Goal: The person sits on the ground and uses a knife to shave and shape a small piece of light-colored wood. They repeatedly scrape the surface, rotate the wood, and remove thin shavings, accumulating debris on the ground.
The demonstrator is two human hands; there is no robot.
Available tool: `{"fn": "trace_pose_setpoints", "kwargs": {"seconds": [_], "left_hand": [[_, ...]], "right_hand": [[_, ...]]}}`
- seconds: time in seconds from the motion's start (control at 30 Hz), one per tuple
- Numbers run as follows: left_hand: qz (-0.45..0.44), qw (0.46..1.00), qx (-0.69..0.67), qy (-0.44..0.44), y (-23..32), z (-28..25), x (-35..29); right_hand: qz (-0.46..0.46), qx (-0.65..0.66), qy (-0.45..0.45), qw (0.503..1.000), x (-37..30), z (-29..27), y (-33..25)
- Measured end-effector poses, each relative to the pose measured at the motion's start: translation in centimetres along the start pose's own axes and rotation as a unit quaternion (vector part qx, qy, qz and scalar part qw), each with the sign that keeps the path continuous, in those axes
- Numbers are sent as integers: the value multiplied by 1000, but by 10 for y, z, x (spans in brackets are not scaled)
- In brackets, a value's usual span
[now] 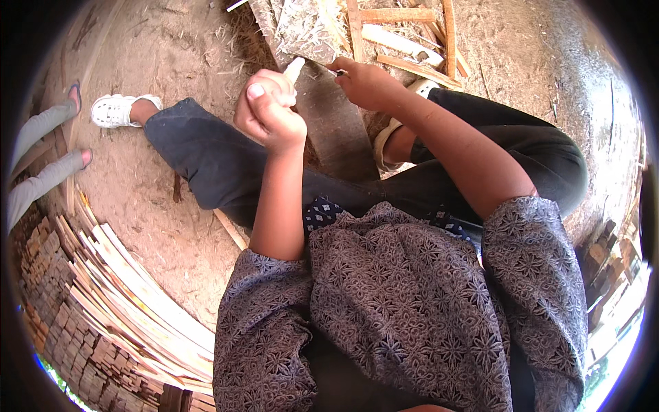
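My left hand (270, 110) is closed in a fist around a small pale piece of wood (294, 69), whose end sticks up past the fingers. Facing it, my right hand (371, 84) grips a knife, its handle mostly hidden in the fingers. The thin dark blade of the knife (317, 65) points left toward the piece of wood; whether the two touch, I cannot tell. Beneath both hands a worn wooden plank (333, 127) runs between my legs, with pale shavings (302, 31) heaped at its far end.
A wooden frame (449, 41) and loose sticks lie on the dirt floor (171, 44) at the far right. Long pale strips (137, 288) and stacked wood pieces (62, 309) are at the lower left. Another person's legs (48, 127) show at the left edge.
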State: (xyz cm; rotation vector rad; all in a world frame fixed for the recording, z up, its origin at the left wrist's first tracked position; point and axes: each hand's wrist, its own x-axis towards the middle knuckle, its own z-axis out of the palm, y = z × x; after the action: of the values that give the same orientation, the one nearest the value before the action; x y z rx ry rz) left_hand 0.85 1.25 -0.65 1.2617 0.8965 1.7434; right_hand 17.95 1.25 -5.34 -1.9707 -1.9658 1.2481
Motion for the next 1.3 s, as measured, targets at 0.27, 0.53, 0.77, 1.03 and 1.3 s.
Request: {"fn": "trace_pose_setpoints", "kwargs": {"seconds": [0.27, 0.53, 0.77, 1.03, 1.3], "left_hand": [[-1, 996, -53, -71, 1, -17, -3], [53, 990, 27, -127, -2, -5, -12], [53, 991, 6, -122, -4, -11, -12], [82, 973, 56, -208, -4, -9, -13], [64, 961, 57, -262, -1, -13, -7]], "right_hand": [[-23, 37, 20, 999, -26, -10, -17], [7, 16, 6, 1000, -4, -4, -4], [-17, 31, -14, 999, -21, -17, -24], [19, 5, -29, 999, 0, -15, -5], [-57, 12, -14, 998, -2, -20, 5]]}}
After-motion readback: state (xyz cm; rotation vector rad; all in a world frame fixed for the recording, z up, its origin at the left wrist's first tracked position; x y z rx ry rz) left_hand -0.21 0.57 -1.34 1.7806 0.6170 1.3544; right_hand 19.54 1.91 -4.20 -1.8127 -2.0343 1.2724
